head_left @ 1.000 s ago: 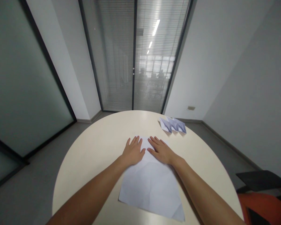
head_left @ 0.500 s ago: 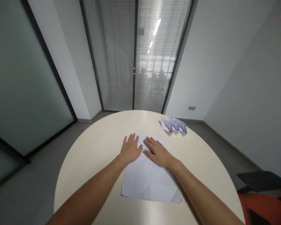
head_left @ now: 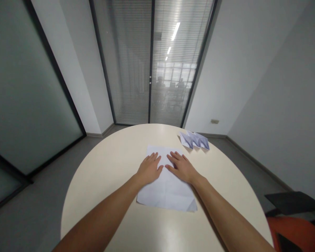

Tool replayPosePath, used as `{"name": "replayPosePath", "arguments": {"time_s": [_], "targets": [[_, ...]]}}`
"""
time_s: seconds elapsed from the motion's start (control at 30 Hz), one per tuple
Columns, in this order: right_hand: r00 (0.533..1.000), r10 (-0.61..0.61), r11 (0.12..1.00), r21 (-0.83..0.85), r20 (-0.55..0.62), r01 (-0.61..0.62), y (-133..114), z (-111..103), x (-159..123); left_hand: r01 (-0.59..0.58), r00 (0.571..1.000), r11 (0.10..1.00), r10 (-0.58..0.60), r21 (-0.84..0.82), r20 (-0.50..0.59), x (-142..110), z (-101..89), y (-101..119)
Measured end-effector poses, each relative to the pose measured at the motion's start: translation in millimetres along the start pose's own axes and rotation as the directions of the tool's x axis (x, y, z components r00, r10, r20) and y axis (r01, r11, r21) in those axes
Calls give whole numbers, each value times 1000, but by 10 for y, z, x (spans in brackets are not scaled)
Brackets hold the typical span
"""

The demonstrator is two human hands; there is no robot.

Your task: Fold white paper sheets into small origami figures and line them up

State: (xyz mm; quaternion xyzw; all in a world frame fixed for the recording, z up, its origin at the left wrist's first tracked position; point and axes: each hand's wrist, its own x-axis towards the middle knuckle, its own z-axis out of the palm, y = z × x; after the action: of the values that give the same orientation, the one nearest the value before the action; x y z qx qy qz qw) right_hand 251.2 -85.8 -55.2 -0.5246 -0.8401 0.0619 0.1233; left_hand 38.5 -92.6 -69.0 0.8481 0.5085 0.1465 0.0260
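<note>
White sheets of paper (head_left: 166, 196) lie on the round table in front of me, with faint crease lines and a corner at the near right that sits slightly askew. On the left part of the paper rests my left hand (head_left: 150, 169), palm down, fingers stretched forward. My right hand (head_left: 182, 168) lies flat on the right part, its fingers spread. The two thumbs point toward each other with a small gap between them. Neither hand grips anything. How many sheets are stacked cannot be told.
Several folded white paper pieces (head_left: 194, 140) overlap in a row near the table's far right edge. The cream round table (head_left: 99, 175) fills the middle. At the lower right stands a red and black chair (head_left: 296, 231). Glass panels with blinds (head_left: 131, 77) are behind.
The paper has slid away from me, its near edge now farther up the table and its far edge showing beyond my fingers. Both hands have shifted slightly right.
</note>
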Motion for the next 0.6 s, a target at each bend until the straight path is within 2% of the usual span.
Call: {"name": "replayPosePath", "arguments": {"time_s": [0.1,0.2,0.33,0.5,0.6], "targets": [[994,-107,994,18,-17,107,-97,-64,-33,58,998,998,-57,37,-36,43,-3,-49],[968,-230,971,88,99,222,-224,-85,-77,140,986,989,-135,46,-101,74,-69,-102],[966,-194,979,102,169,178,-254,-38,-85,196,972,980,-192,23,-135,59,-135,-115],[988,-90,995,58,127,83,-113,13,-34,33,999,999,-33,15,-17,10,-67,-59],[990,-68,997,47,126,62,-64,9,-24,19,999,1000,-19,15,40,15,-31,-53]]}}
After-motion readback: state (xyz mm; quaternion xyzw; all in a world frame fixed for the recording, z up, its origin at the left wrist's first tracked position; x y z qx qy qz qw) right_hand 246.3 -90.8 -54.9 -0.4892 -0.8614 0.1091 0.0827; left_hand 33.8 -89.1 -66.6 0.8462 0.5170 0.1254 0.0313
